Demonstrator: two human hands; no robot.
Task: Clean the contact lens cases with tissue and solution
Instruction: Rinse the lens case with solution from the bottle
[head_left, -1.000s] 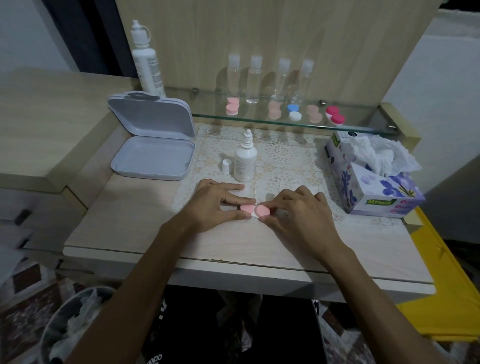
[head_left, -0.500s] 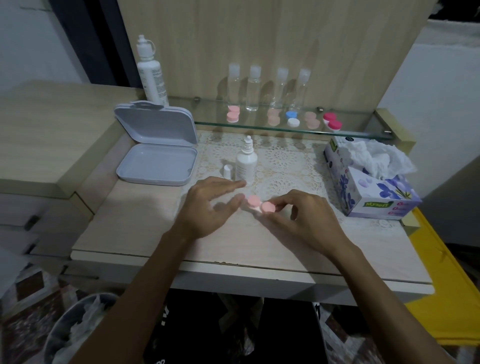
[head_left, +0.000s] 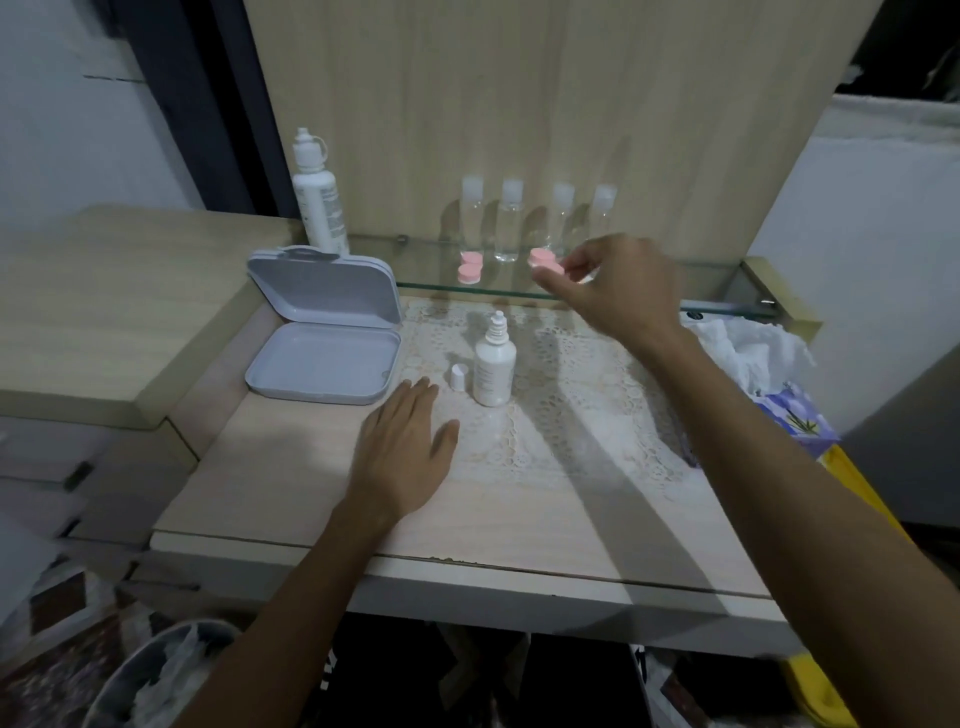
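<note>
Pink twin-cap lens case (head_left: 546, 262) pinched in R hand (head_left: 621, 291) over glass shelf (head_left: 415, 260), L hand (head_left: 405, 447) flat, holding nothing

We're looking at pale matt wood-grain laminate on the desk (head_left: 311, 493) and the back panel (head_left: 519, 104). Mid-frame there's a clear, glossy glass shelf (head_left: 717, 306) and a lacy white cloth mat (head_left: 566, 415), holey and rough-looking. The grey hinged box (head_left: 322, 338) at left looks like smooth matt plastic, same for the white dropper bottle (head_left: 493, 366). We'd call the four little bottles (head_left: 535, 218) up top clear plastic. The pink lens case (head_left: 545, 262) is smooth plastic too. Crumpled soft paper tissues (head_left: 743, 348) sit at right.
</note>
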